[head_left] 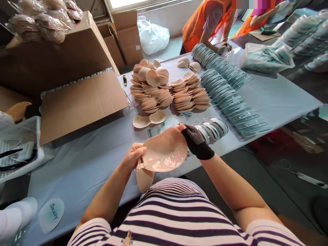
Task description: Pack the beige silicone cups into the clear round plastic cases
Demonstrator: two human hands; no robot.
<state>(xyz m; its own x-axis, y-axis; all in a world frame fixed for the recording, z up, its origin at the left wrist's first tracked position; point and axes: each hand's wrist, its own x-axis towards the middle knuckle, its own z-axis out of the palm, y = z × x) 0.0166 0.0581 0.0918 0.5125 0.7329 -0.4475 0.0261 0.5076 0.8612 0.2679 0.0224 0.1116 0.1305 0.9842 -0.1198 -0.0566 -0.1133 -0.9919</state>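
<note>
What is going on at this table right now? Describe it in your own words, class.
A person in a striped top holds a beige bra cup over the table's edge, left hand on one side, gloved right hand on the other. A second cup hangs joined below it. Stacks of beige cups and rows of clear plastic trays lie further along. At the far end, a person in an orange vest works on the trays.

left hand (133, 156): bare, fingers curled, thumb on top, gripping
right hand (195, 140): black dotted glove, fingers pinching
forearms: both bare, angled inward, hands near each other
</note>
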